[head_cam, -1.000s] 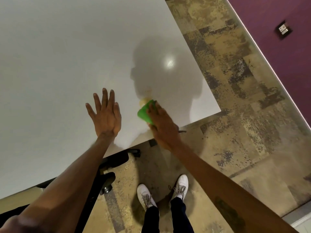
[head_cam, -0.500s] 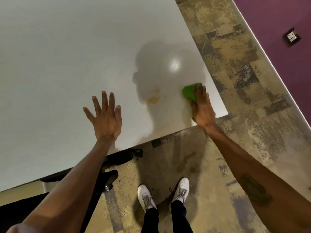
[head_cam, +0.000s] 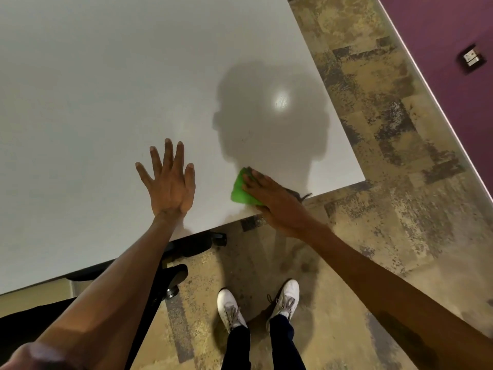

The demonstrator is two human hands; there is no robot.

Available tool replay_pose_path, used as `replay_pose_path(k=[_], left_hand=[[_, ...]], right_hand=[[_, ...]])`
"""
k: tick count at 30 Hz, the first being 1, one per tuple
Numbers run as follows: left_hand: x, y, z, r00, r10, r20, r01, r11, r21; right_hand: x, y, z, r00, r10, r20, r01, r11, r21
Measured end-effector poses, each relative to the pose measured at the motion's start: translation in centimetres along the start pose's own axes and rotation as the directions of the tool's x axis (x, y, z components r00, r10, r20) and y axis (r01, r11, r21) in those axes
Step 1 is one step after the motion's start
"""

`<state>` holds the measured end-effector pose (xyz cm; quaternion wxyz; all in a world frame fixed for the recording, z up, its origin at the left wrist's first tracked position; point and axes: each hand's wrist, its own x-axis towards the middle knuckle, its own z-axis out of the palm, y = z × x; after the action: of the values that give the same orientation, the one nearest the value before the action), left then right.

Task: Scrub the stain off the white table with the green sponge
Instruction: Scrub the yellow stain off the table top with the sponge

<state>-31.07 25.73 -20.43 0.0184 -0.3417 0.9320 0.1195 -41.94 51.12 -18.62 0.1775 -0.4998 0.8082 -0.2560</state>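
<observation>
The right hand (head_cam: 277, 201) has swept the green sponge (head_cam: 241, 189) back from the far right corner of the white worktop (head_cam: 106, 89) to a spot near the front edge, just right of the left hand (head_cam: 170, 182), and the yellowish stain that showed half a second ago right about there is no longer visible; whether it is gone or merely hidden under the sponge cannot be told, so I judge the scrubbing as well along but not proven done. The right hand lies nearly flat, fingers extended, pressing down on the sponge rather than gripping it. The left hand is spread wide, palm down on the worktop, holding nothing, and has not shifted. Beyond the sponge the worktop is smooth and glossy, bearing the person's head shadow and a bright light reflection. To the right of the worktop runs mottled tan carpet, then a purple wall (head_cam: 440, 36) with a socket (head_cam: 471, 58); below the worktop's front edge stand white shoes (head_cam: 230, 308) and a dark chair base (head_cam: 170, 279)
</observation>
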Motion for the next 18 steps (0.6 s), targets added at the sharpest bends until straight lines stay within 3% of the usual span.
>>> replay_pose_path(k=[3,8,10,12,14,18], left_hand=[[-0.1,0.1,-0.1,0.999,-0.035,-0.002,0.035,0.999,0.009],[-0.2,0.4,-0.3,0.998,-0.065,0.013,0.065,0.998,0.006],[-0.1,0.4,-0.4,0.998,-0.061,0.019,0.061,0.998,0.006],[0.0,0.3,-0.3,0.998,-0.060,0.021,0.059,0.998,0.018],[0.1,0.2,-0.2,0.998,-0.059,0.016,0.059,0.998,0.038],[0.3,-0.1,0.2,0.999,-0.045,-0.017,0.046,0.997,0.065]], right_hand=[[-3.2,2.9,-2.3,0.996,0.056,-0.066,-0.061,0.995,-0.074],[-0.8,7.5,-6.2,0.909,0.351,-0.226,-0.363,0.932,-0.013],[2.5,8.5,-7.1,0.834,0.459,-0.304,-0.459,0.885,0.078],[6.1,9.3,-8.0,0.698,0.622,-0.355,-0.583,0.781,0.224],[9.6,10.1,-8.9,0.589,0.690,-0.420,-0.626,0.719,0.302],[14.7,11.9,-10.6,0.529,0.698,-0.482,-0.679,0.689,0.253]])
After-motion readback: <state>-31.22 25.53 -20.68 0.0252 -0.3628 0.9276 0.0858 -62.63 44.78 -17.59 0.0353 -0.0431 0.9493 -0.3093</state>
